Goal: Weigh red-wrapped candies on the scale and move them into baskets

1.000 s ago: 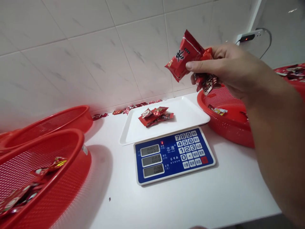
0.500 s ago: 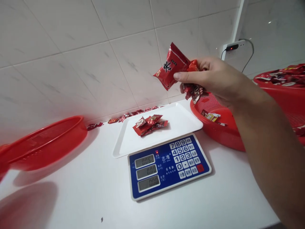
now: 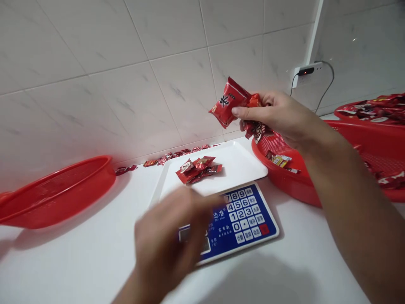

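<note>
My right hand [image 3: 278, 116] is closed on a bunch of red packets [image 3: 226, 105], thumb pinning the top one, held up in the air above the near-left rim of the right red basket [image 3: 284, 179], far right of the scale [image 3: 245, 215]

My left hand [image 3: 167, 240] is near, over the scale's display end, and motion-blurred. Fingers look loosely curled and nothing shows in it, but I cannot tell open or closed, or whether it touches the scale

The white tray [image 3: 247, 162] sits on the scale with a small pile of packets [image 3: 198, 168] left of centre and bare tray to the right. Loose packets [image 3: 172, 154] lie along the wall behind, and a second basket [image 3: 57, 194] is far left on the surface

To do it well, I'd say: thumb pressure firm so the slippery wrappers don't fan out, bunch low over the bare tray before letting go, nothing overhanging the rim, left hand off the scale body so the reading isn't disturbed
</note>
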Action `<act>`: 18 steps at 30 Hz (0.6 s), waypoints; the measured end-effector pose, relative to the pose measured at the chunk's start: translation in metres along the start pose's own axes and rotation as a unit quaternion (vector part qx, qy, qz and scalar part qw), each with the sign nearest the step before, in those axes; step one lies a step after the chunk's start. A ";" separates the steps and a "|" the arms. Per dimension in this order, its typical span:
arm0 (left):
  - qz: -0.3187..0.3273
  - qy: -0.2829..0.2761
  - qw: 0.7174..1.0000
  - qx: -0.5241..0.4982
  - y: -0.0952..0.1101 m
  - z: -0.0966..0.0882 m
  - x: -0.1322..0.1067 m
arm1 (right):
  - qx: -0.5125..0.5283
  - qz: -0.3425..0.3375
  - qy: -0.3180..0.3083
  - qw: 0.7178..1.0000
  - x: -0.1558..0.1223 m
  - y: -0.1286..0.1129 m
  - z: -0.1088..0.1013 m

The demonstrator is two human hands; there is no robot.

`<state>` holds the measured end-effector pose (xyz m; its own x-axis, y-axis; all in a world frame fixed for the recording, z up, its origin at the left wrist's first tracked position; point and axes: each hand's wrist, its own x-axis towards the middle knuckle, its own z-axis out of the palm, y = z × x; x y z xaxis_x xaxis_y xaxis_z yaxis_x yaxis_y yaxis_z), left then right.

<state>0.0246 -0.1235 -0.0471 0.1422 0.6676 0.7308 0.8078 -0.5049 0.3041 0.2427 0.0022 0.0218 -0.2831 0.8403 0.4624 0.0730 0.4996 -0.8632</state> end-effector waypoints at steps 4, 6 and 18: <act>-0.037 -0.136 0.987 0.075 -0.032 0.010 0.060 | -0.008 0.033 -0.007 0.999 0.003 0.006 0.005; -0.073 -0.248 0.960 0.105 -0.047 0.017 0.074 | -0.014 0.049 -0.021 0.998 0.004 0.009 0.007; -0.059 -0.275 0.959 0.038 -0.083 0.027 0.070 | -0.047 0.057 -0.097 0.993 0.006 0.015 0.022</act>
<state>-0.0166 -0.0203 -0.0382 0.3115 0.9155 0.2546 0.8730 -0.3815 0.3038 0.2215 0.0104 0.0069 -0.4456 0.8406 0.3081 0.2015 0.4295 -0.8803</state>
